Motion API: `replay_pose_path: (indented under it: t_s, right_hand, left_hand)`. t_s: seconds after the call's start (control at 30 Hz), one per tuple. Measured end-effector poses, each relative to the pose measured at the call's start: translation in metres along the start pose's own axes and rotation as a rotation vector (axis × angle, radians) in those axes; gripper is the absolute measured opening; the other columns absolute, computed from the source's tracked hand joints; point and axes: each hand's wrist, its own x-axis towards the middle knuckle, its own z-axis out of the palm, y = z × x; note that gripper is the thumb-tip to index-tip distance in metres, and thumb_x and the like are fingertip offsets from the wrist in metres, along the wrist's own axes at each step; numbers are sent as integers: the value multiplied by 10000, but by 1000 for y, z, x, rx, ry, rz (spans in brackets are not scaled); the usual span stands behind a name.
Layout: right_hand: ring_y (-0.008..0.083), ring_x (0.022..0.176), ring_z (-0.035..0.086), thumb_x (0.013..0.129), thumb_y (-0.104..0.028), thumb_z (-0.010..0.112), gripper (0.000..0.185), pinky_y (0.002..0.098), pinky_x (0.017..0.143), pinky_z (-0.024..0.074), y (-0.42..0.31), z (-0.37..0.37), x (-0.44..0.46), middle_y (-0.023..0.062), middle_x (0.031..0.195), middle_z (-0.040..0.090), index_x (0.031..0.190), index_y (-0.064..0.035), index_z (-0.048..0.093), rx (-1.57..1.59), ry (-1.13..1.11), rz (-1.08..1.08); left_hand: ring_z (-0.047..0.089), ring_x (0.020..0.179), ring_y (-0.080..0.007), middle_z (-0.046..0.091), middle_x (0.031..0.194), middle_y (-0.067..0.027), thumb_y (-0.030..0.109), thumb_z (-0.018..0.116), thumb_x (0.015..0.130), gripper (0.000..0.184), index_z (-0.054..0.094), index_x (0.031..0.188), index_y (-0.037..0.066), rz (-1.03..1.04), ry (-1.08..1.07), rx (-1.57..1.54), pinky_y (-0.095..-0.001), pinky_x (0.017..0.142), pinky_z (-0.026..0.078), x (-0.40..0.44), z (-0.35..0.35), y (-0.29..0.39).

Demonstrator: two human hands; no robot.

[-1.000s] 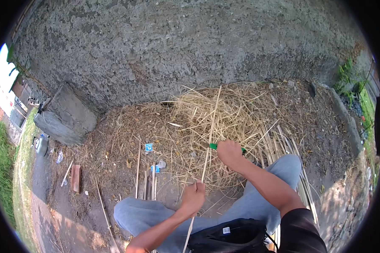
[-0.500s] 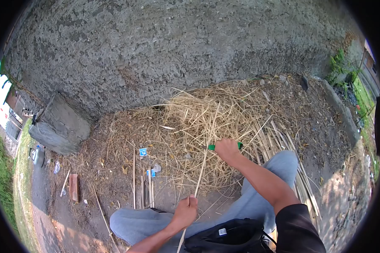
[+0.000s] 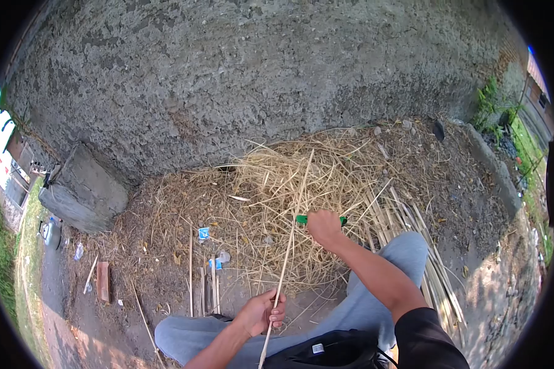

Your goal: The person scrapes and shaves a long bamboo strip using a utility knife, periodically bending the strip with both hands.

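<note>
A long, thin bamboo strip (image 3: 286, 253) runs from my lap up over the shavings. My left hand (image 3: 260, 315) holds its lower part, thumb and fingers curled loosely around it. My right hand (image 3: 325, 227) is closed in a fist on a green tool (image 3: 301, 219). Only the two ends of that tool show, so its kind and any blade are hidden. Its left end meets the strip, partway along. Beneath the strip lies a large heap of pale bamboo shavings (image 3: 271, 175).
Split bamboo strips (image 3: 436, 270) lie by my right knee, and a few shorter sticks (image 3: 191, 270) by my left. A rough wall (image 3: 258, 74) rises ahead. Left are a concrete block (image 3: 86, 190), a brick (image 3: 104, 281) and a kettle (image 3: 52, 234). A black bag (image 3: 326, 352) sits in my lap.
The fingers of my left hand have loosened and turned on the strip. My right hand has come slightly down and left with the green tool. The view has shifted a little.
</note>
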Motion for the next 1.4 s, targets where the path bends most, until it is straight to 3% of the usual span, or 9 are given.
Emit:
replay_pose_path:
  t_s: [0.2, 0.4, 0.57, 0.73, 0.8, 0.87, 1.03, 1.13, 1.4]
  right_hand:
    - [339, 691, 701, 828, -83, 556, 134, 464, 610, 542, -1, -11, -6, 183, 741, 692, 831, -35, 681, 44, 88, -2]
    - [314, 687, 708, 824, -111, 577, 123, 433, 602, 548, -1, -15, -3, 154, 732, 698, 806, -62, 689, 4, 77, 5]
    - [306, 734, 715, 831, -123, 585, 128, 425, 609, 551, 5, 0, 0, 137, 786, 713, 831, -74, 704, -77, 32, -57]
    - [282, 803, 721, 849, -124, 596, 128, 401, 625, 557, 8, 9, 5, 129, 880, 723, 848, -71, 711, -148, -128, -75]
    - [272, 845, 719, 855, -102, 608, 116, 403, 655, 563, 31, 19, 17, 123, 910, 722, 864, -59, 715, -200, -159, 292]
    - [300, 845, 716, 842, -63, 618, 106, 424, 684, 566, 93, 24, 29, 145, 896, 717, 878, -36, 714, -89, -1, 347]
    - [364, 808, 700, 806, -94, 637, 121, 453, 700, 561, 96, -1, 2, 190, 827, 694, 873, -19, 704, -11, 204, 383]
    - [403, 731, 675, 786, -177, 662, 155, 475, 683, 545, 60, -26, -9, 203, 743, 672, 781, -23, 677, 99, 235, 265]
    - [392, 668, 647, 787, -173, 611, 169, 484, 660, 520, -32, -123, -55, 191, 615, 615, 831, -12, 639, 508, 25, -19]
  left_hand:
    - [300, 460, -79, 317, 584, 34, 300, 298, 1067, 276, 468, 973, 105, 55, -51, 125, -249, 404, 282, 3, 4, -2]
    - [241, 450, -66, 304, 588, 52, 321, 320, 1069, 308, 463, 933, 86, 39, -63, -40, -242, 390, 229, 16, 0, -6]
    - [226, 469, -65, 277, 599, 58, 349, 293, 1066, 349, 416, 845, 109, 173, 194, 189, -251, 398, 180, 7, 27, -17]
    - [222, 482, -68, 285, 602, 53, 349, 302, 1067, 350, 414, 842, 105, 153, 220, 190, -256, 418, 181, 9, 20, -19]
    - [223, 486, -69, 288, 602, 50, 348, 304, 1067, 351, 414, 840, 104, 163, 223, 206, -256, 424, 184, 1, 27, -33]
    - [229, 494, -67, 284, 600, 48, 344, 305, 1068, 355, 414, 831, 103, -67, 174, 333, -257, 432, 188, -24, 30, -56]
    - [260, 471, -62, 296, 591, 47, 350, 349, 1059, 349, 431, 829, 101, 252, 254, 112, -239, 405, 196, -52, -31, 4]
    - [264, 459, -61, 302, 586, 46, 358, 365, 1055, 351, 445, 831, 101, 373, 254, 152, -233, 391, 206, -66, -34, 16]
    - [279, 463, -59, 324, 587, 47, 339, 393, 1051, 331, 464, 835, 98, 241, 197, 197, -228, 396, 236, -55, -6, 17]
